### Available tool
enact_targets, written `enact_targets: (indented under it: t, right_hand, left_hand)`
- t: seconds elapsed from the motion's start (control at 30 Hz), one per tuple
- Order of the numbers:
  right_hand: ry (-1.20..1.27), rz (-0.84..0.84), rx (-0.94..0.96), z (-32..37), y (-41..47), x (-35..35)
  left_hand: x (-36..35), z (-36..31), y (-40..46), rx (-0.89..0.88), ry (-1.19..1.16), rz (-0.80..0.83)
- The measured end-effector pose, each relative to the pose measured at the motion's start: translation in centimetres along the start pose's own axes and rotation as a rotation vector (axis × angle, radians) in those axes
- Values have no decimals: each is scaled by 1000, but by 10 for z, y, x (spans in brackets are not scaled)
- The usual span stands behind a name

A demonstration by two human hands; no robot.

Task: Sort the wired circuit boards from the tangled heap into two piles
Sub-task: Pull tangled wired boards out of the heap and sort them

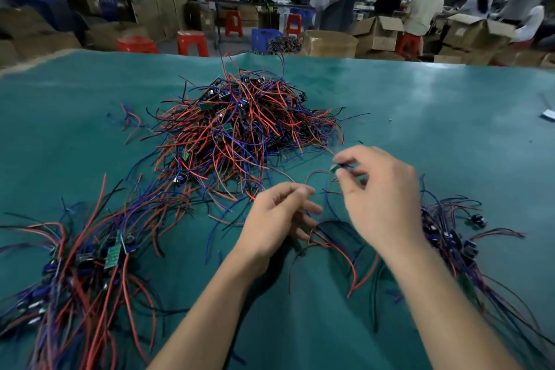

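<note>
Right hand (380,189) raised, thumb and forefinger pinching a small green circuit board with red and blue wires (338,166) (blurred, details unclear), wires trailing down toward the left hand (277,216), fingers curled around those thin leads. Beyond both hands, on the teal cloth-covered worktop (450,117), the big tangled heap of red, blue and black wired boards (243,126). Left sorted pile of wired boards (87,258) near the left forearm; right sorted pile (453,237) just beside the right wrist.

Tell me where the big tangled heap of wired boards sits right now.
In the head view, the tangled heap sits mid-table on the green cloth, beyond both hands, with one sorted pile near-left and another near-right.
</note>
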State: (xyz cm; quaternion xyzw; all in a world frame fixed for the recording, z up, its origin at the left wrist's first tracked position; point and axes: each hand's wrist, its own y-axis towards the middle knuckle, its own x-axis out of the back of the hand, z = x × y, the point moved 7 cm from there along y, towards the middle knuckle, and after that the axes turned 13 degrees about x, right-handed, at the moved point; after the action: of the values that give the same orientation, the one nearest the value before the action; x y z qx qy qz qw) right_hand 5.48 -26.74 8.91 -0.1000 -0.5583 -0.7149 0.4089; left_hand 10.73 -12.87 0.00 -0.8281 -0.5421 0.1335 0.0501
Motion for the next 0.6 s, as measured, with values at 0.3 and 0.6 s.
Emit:
enact_targets:
  t: [0.3, 0.6]
  right_hand:
    - [369, -118, -126, 10, -39, -34]
    - [496, -27, -417, -17, -47, -46]
  left_hand:
    - [6, -1, -1, 8, -231, 18]
    - [8, -2, -4, 4, -219, -26]
